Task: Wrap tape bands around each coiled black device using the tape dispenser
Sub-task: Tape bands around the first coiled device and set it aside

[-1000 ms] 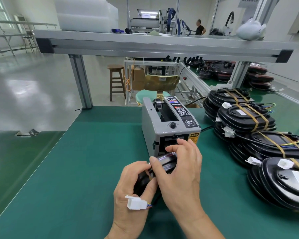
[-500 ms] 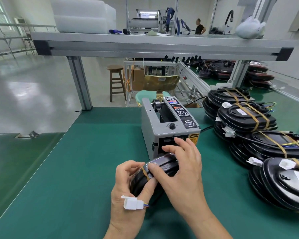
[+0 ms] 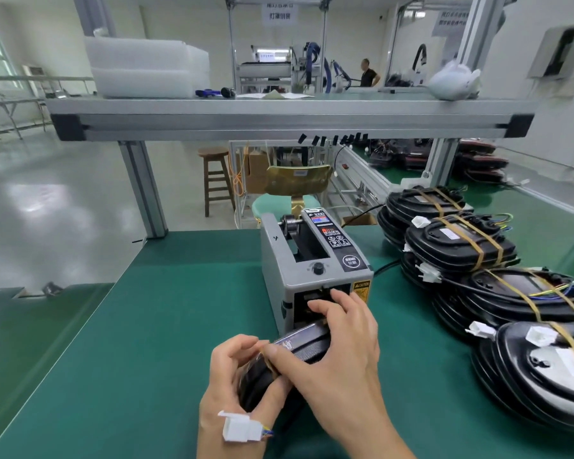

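While the green table [image 3: 146, 326] holds stacked banded units [image 3: 461, 246] at its right, the black device [image 3: 307, 346] is held just before the tape dispenser [image 3: 279, 260], left hand [image 3: 232, 385] curled round it, right hand [image 3: 342, 352] loosely spread toward the dispenser's front, thumb pressing the tape band [image 3: 270, 364].

Glossy pale floor [image 3: 57, 200], white walls [image 3: 186, 24], wooden stool [image 3: 216, 180], aluminium-framed shelf [image 3: 279, 117] over green-matted bench [image 3: 146, 326]
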The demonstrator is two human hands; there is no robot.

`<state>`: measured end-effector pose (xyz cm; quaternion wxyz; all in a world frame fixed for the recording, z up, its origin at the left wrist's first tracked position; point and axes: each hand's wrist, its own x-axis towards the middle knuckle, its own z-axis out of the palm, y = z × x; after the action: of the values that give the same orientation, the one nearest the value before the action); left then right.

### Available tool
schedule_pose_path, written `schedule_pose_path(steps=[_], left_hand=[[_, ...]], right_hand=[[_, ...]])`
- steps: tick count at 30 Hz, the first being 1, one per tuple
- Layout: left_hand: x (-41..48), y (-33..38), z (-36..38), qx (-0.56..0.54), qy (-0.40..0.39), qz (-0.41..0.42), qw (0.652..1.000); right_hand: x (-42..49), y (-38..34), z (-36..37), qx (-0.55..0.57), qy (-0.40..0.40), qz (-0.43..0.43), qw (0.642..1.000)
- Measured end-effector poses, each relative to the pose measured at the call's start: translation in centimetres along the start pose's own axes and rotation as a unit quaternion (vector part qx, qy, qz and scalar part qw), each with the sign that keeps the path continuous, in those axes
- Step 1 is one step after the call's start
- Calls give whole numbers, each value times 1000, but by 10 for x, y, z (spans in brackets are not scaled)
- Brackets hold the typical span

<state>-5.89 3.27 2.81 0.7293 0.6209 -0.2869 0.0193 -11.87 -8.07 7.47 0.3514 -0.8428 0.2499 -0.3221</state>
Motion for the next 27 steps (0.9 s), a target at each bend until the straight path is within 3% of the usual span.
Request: schedule_pose_path(steps=[4, 6, 9, 14, 16, 20, 23, 25, 27], left_hand=[[6, -3, -8, 15, -19, -12, 1000], [10, -5, -13, 19, -33, -26, 999], [17, -5, -20, 24, -72, -54, 996], [33, 7, -34, 28, -132, -90, 987], [40, 10, -40, 20, -110, -120, 987], [51, 13, -57, -77, 29, -242, 967], [57, 27, -55, 38, 50, -208, 976], [54, 37, -47, 208, 2, -110, 972], [54, 44, -35, 351, -69, 13, 934]], right_hand=[[8, 10, -16, 67, 51, -28, 996], [15, 23, -31, 55, -1, -51, 997], [23, 39, -44, 45, -145, -50, 987], [26, 45, -38, 74, -167, -28, 983], [26, 45, -36, 86, -165, -17, 982], [23, 45, -32, 102, -155, -8, 983], [20, 44, -28, 115, -139, 3, 984], [19, 42, -24, 120, -121, 12, 985], [18, 40, -21, 127, -102, 16, 987]])
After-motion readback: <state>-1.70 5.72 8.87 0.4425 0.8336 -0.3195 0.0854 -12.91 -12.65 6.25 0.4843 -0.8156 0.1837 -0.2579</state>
